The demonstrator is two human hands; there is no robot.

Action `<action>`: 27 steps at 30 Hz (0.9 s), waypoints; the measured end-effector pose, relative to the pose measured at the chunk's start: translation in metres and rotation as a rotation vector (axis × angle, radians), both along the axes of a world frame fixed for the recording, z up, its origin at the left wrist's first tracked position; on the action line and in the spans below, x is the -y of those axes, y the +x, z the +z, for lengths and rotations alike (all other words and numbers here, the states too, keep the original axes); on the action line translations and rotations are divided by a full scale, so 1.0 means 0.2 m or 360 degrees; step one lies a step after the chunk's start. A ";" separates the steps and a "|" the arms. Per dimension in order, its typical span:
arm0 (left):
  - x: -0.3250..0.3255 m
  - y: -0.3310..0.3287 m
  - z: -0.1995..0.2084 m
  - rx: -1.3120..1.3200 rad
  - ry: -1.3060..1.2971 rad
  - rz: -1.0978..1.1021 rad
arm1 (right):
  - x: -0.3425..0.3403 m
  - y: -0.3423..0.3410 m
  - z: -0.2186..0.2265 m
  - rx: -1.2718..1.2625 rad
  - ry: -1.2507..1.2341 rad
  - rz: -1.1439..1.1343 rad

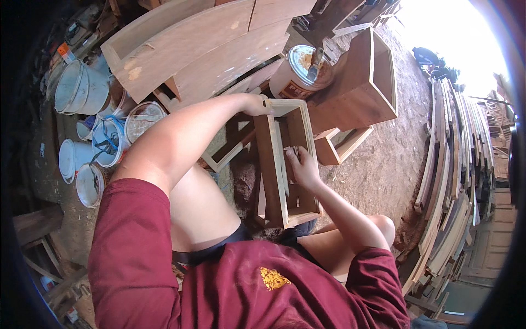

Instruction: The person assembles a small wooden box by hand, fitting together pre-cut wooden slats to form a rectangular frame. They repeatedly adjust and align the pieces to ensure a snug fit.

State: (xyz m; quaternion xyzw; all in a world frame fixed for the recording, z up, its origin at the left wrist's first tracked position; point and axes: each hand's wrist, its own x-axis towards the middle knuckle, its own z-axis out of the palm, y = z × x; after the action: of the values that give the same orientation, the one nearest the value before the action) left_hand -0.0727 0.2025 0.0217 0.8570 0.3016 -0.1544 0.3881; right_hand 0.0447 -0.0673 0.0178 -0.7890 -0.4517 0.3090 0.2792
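An open wooden drawer box [267, 145] is propped between my knees, its long sides running away from me. At its far left corner, my left hand [255, 104] is closed round the edge; part of its fingers is hidden behind the wood. My right hand [302, 169] is inside the box, near the right long side, with thumb and fingers pinched together. Something small may be in that pinch, but I cannot make it out. Beyond the box, a scraper [314, 67] rests on the smeared lid of a white bucket [290, 82].
More wooden boxes [356, 82] stand at the far right, one tilted on another. A large wooden cabinet piece [186, 52] lies at the far left. Several white buckets [82, 90] crowd the left. Long stacked boards [446, 181] line the right side.
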 end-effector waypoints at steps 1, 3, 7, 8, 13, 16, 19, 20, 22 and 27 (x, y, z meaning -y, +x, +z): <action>-0.02 -0.01 -0.03 0.0014 0.0051 -0.0027 | -0.02 -0.09 0.14 -0.0222 -0.0030 -0.0076; -0.03 0.03 -0.05 0.0054 0.0132 -0.0095 | 0.00 -0.06 -0.04 -0.0263 0.0137 -0.0122; -0.07 0.03 -0.10 0.0129 0.0136 -0.0031 | -0.10 -0.12 -0.13 -0.0207 0.0382 -0.0173; -0.07 0.03 -0.11 0.0159 0.0111 0.0009 | -0.14 -0.12 -0.15 -0.0179 0.0473 -0.0189; -0.05 0.03 -0.10 0.0105 0.0087 0.0053 | -0.36 -0.09 -0.18 0.0076 0.0420 -0.0275; -0.06 0.04 -0.12 0.0066 0.0128 -0.0034 | -0.40 -0.06 -0.19 0.0138 0.0437 -0.0304; -0.07 0.06 -0.15 0.0084 0.0095 -0.0077 | -0.31 -0.08 -0.22 0.0025 0.0394 -0.0363; -0.06 0.04 -0.15 0.0122 0.0074 -0.0002 | -0.26 -0.10 -0.23 -0.0011 0.0349 -0.0385; -0.05 0.02 -0.18 0.0185 0.0069 0.0099 | -0.18 -0.14 -0.22 -0.0083 0.0272 -0.0429; 0.00 0.08 -0.14 0.0159 0.0016 0.0145 | -0.36 -0.06 -0.24 0.0159 0.0521 -0.0349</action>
State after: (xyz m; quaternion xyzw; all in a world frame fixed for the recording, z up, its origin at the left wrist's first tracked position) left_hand -0.0566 0.2033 -0.0056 0.8510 0.3214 -0.0921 0.4050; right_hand 0.0326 0.0044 -0.0304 -0.7920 -0.4204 0.1598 0.4129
